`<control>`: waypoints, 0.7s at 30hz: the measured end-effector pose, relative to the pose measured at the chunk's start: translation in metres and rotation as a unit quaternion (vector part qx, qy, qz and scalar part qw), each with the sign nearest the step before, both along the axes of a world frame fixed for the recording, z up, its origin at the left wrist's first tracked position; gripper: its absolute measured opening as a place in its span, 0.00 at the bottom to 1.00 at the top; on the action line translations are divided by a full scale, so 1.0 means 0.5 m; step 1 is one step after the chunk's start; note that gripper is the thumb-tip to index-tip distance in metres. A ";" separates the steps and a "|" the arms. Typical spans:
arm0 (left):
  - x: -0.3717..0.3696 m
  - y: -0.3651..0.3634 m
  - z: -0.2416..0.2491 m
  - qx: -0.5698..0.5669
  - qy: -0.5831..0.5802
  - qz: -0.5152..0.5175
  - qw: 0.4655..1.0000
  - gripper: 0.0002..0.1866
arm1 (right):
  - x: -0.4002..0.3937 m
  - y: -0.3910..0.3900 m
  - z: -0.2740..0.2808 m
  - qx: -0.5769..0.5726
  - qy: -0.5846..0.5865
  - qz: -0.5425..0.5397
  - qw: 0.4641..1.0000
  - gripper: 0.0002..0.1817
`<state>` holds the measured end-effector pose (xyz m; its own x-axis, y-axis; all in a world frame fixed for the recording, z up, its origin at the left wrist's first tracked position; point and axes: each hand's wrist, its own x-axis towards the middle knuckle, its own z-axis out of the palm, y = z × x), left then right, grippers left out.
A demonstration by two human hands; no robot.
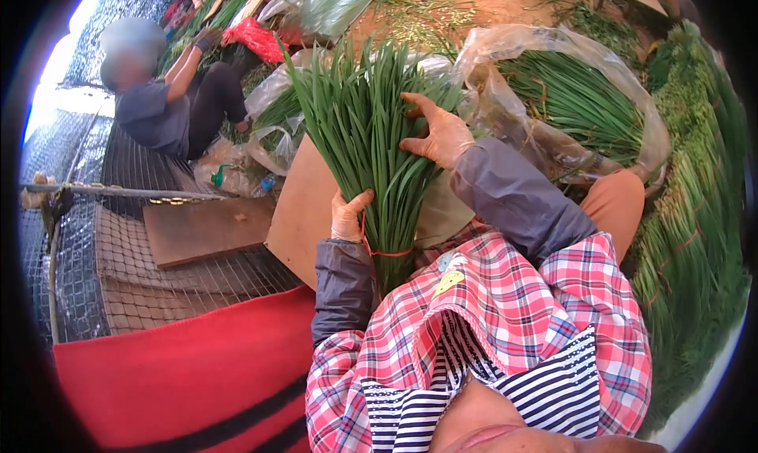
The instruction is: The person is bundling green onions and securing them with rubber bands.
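A large bunch of long green stems (379, 153) stands fanned out in front of my chest, with a red band (392, 253) around its lower part. My left hand (347, 216), in a thin pale glove, grips the bunch low on its left side, thumb across the stems. On the upper right side of the bunch is my right hand (437, 133), also gloved, its thumb and fingers spread apart against the leaves. A tan board (304, 212) lies behind the bunch. The lowest ends of the stems are partly hidden by my clothing.
An open plastic bag (553, 141) of green stems lies at the upper right. Banded bundles (687, 240) are piled along the right edge. Another person (166, 98) sits at the upper left. A brown board (209, 228) and red cloth (189, 366) are at the left.
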<state>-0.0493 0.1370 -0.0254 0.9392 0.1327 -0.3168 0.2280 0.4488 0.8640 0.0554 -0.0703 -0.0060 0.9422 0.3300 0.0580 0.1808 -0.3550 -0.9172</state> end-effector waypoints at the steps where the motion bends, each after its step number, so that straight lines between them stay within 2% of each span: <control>1: 0.004 -0.005 -0.005 0.001 -0.005 -0.009 1.000 0.23 | 0.008 -0.006 -0.016 -0.017 -0.020 -0.007 1.000 0.39; 2: 0.008 -0.012 -0.007 0.003 -0.009 -0.018 1.000 0.23 | 0.016 -0.015 -0.027 -0.034 -0.038 -0.013 0.999 0.37; 5: 0.018 -0.027 -0.010 0.014 -0.005 -0.038 0.999 0.22 | 0.036 -0.040 -0.024 -0.054 0.007 0.004 0.998 0.30; 11: 0.027 -0.039 -0.010 0.019 0.017 -0.059 0.998 0.22 | 0.068 -0.059 -0.019 -0.168 0.003 0.049 0.985 0.24; 17: 0.033 -0.036 -0.028 -0.002 0.000 -0.072 0.997 0.22 | 0.079 -0.058 -0.031 -0.215 -0.011 0.083 0.973 0.16; 20: 0.033 -0.031 -0.029 0.010 0.009 -0.066 0.998 0.22 | 0.066 -0.043 -0.039 -0.230 -0.071 0.057 0.969 0.14; 21: 0.031 -0.035 -0.027 0.004 0.012 -0.069 0.998 0.22 | 0.067 -0.045 -0.052 -0.144 -0.069 -0.004 0.987 0.14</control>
<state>-0.0340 0.1194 -0.0389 0.9410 0.0047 -0.3385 0.3078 0.4045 0.8612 0.0889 -0.0926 -0.0318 0.9343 0.3445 0.0917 0.2941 -0.5992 -0.7446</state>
